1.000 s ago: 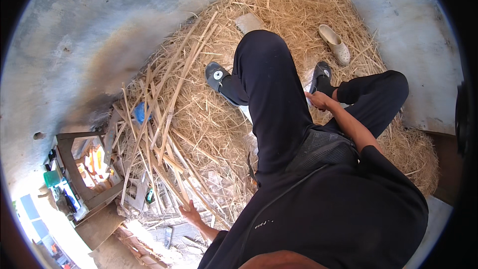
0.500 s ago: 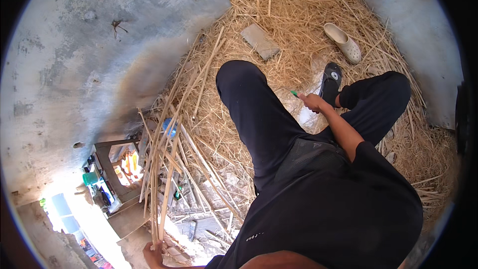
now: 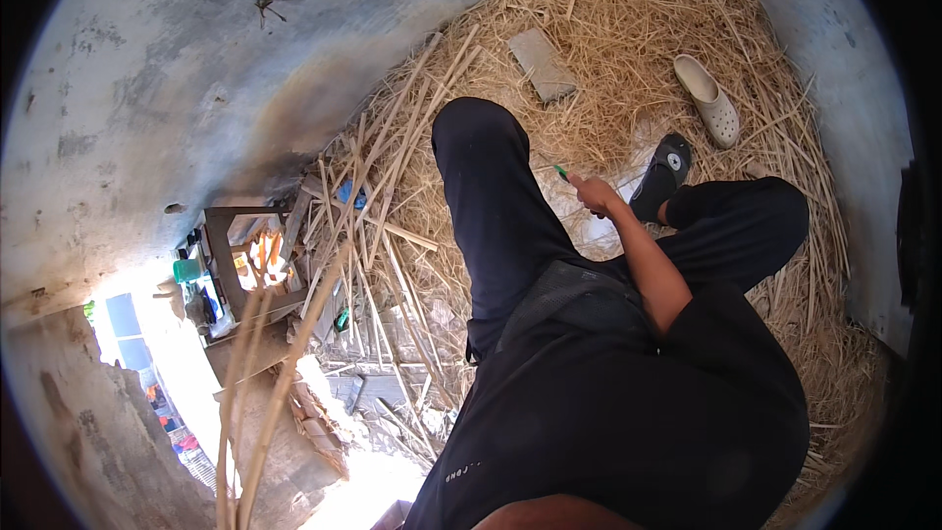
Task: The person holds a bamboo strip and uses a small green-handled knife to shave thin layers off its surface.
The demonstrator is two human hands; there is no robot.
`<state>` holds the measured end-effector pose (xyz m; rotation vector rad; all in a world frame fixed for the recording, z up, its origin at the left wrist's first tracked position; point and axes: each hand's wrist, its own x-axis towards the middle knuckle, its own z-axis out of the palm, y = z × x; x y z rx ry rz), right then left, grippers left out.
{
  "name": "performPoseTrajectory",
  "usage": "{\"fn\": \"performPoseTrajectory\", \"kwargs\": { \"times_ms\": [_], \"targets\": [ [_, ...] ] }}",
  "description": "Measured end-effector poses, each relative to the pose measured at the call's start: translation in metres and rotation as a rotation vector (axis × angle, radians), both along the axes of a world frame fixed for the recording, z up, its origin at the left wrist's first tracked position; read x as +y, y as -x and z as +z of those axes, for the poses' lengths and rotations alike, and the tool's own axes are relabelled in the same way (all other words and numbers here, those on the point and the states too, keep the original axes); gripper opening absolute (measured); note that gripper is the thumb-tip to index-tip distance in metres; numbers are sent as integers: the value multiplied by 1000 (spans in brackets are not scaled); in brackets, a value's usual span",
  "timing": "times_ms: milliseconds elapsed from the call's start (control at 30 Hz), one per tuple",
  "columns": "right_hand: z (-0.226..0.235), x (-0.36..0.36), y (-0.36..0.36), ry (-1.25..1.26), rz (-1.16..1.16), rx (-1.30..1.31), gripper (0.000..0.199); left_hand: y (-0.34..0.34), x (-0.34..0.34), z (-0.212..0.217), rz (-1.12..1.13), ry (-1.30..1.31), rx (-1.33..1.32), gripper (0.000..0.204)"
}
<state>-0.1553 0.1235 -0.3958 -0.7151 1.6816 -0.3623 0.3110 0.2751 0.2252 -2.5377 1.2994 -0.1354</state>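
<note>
My right hand (image 3: 597, 197) is closed round a slim tool with a green part (image 3: 561, 173) sticking out past the fingers; the rest of the tool is hidden. It is between my bent knees, near the dark shoe (image 3: 655, 186) on my foot. At the lower left, a few long pale split strips (image 3: 277, 402), bamboo or wood, rise toward the lower edge. My left hand is out of the picture. More long strips (image 3: 392, 162) lie crossed on the floor beside my knee.
Pale shavings (image 3: 608, 0) cover much of the floor. A flat grey slab (image 3: 542, 66) and a beige clog (image 3: 706, 103) lie on them. Weathered walls (image 3: 177, 69) stand left and right. A wooden frame (image 3: 228, 270) and a bright opening stand at the left.
My left hand has gone out of view at the lower left. Some strips there have shifted left and down, coming closer. My right hand still grips the green tool, slightly further left.
</note>
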Motion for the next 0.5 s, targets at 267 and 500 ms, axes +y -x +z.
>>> {"fn": "performPoseTrajectory", "kwargs": {
  "times_ms": [267, 500],
  "targets": [
    [-4, -7, 6, 43, -63, -54, 66, 3, -7, -64, -230, 447, 159, 31],
    [-4, 4, 14, 57, -118, 8, 66, -46, 40, -265, -148, 671, 603, 22]
  ]
}}
